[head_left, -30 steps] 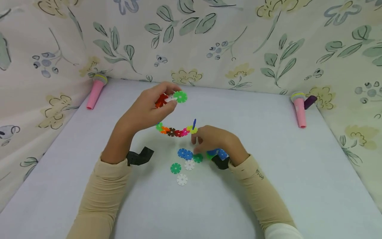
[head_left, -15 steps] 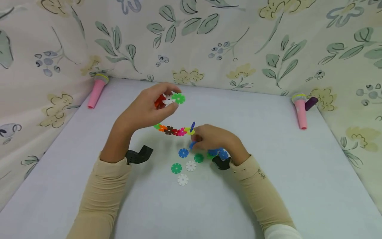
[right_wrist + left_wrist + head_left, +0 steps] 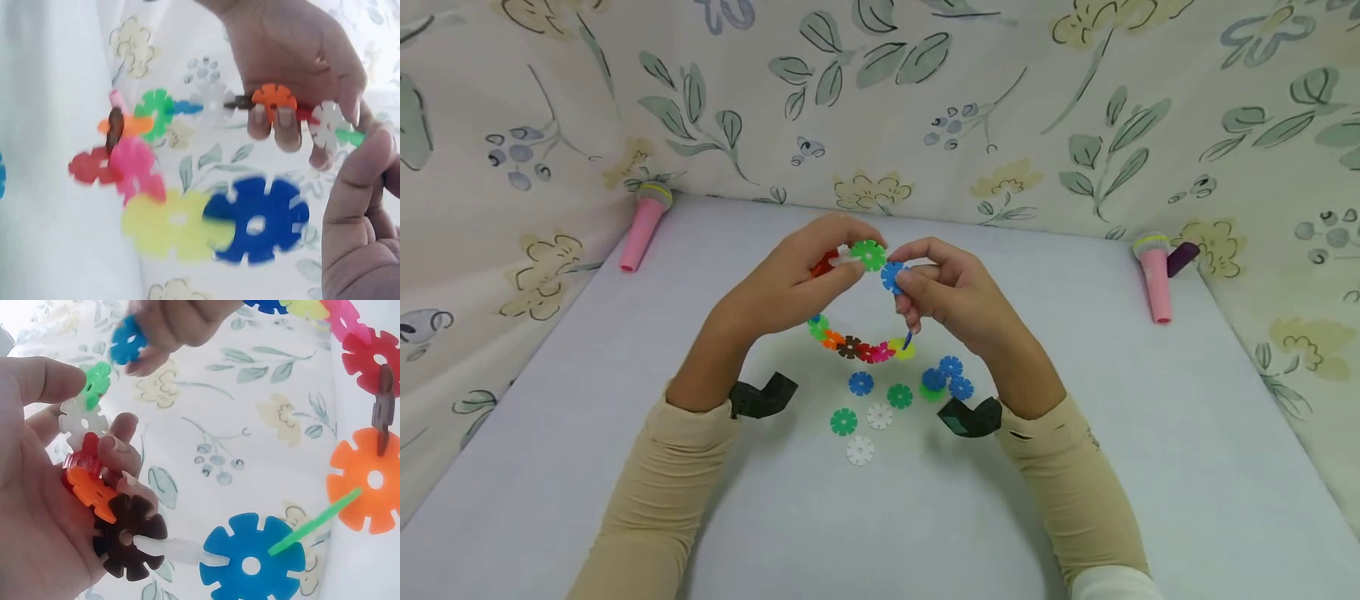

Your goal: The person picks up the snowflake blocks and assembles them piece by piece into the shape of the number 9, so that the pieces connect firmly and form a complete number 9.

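My left hand (image 3: 786, 283) holds one end of a chain of notched plastic flower discs (image 3: 849, 347). Its thumb and fingers grip the chain near the end, with a green disc (image 3: 98, 384) and a white disc (image 3: 82, 422) poking out. The rest of the chain hangs in a curve below, through orange, brown, red, pink and yellow to a dark blue disc (image 3: 255, 220) at its other end. A loose blue disc (image 3: 892, 277) is pinched between thumb and fingers of my right hand (image 3: 958, 292). It is close to the green end disc, with a small gap in the left wrist view.
On the white table lie a blue disc (image 3: 861, 383), green discs (image 3: 900, 396), white discs (image 3: 860, 451) and a small cluster of blue ones (image 3: 961, 388). Pink toy microphones stand at the back left (image 3: 642, 229) and back right (image 3: 1156, 279). Floral cloth (image 3: 880, 100) walls the back.
My right hand has picked a blue disc from the table and lifted it up beside the green end disc. The left hand has shifted slightly right with the chain.
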`<state>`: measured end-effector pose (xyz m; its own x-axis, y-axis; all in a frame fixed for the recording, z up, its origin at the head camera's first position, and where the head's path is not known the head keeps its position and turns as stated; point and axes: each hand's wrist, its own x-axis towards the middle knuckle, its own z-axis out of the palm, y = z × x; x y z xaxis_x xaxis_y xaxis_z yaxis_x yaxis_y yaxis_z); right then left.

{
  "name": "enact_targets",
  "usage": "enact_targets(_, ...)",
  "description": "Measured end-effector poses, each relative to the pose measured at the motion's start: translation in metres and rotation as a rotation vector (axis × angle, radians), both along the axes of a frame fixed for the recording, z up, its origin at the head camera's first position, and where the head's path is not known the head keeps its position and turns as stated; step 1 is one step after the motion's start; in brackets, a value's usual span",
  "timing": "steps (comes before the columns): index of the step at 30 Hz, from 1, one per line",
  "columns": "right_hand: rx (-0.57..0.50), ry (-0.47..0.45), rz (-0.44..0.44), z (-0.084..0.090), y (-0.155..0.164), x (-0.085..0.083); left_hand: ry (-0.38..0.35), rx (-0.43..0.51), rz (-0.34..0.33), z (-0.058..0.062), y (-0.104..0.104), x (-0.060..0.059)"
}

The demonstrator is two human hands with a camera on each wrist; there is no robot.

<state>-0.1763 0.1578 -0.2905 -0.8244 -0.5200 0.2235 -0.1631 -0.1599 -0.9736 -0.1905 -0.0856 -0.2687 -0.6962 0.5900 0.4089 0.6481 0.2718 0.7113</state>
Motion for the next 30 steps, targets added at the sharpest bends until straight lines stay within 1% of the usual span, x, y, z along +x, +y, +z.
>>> enact_targets(3, -0.107, -0.058, 0.025, 0.002, -0.003, 0.002, 0.014, 0.016, -0.008, -0.002, 0.003, 0.001)
enact_targets(6, -0.184, -0.094, 0.039, 0.002, -0.004, 0.004, 0.035, 0.031, -0.016, -0.004, 0.006, 0.001)
enact_targets(10, -0.236, -0.126, 0.036, 0.001, -0.005, 0.005, 0.063, 0.061, -0.021, -0.006, 0.011, 0.001)
enact_targets(15, -0.312, -0.200, 0.037, 0.003, -0.006, 0.007, 0.064, 0.089, -0.025, -0.008, 0.016, 0.004)
enact_targets(17, -0.331, -0.221, 0.044, 0.004, -0.006, 0.008, 0.073, 0.091, -0.032, -0.008, 0.018, 0.005)
enact_targets(19, -0.329, -0.221, 0.044, 0.005, -0.005, 0.008, 0.089, 0.092, -0.029, -0.008, 0.018, 0.006)
enact_targets(21, -0.290, -0.192, 0.016, 0.005, -0.004, 0.007, 0.091, 0.088, -0.014, -0.008, 0.019, 0.005)
enact_targets(23, -0.225, -0.147, -0.042, 0.006, -0.003, 0.005, 0.082, 0.070, 0.014, -0.008, 0.019, 0.004)
enact_targets(27, -0.042, -0.029, -0.242, 0.006, 0.003, 0.000, 0.026, 0.004, 0.103, -0.007, 0.018, 0.004)
enact_targets(30, 0.126, 0.090, -0.371, 0.006, 0.012, -0.004, -0.012, -0.024, 0.184, -0.005, 0.016, 0.003)
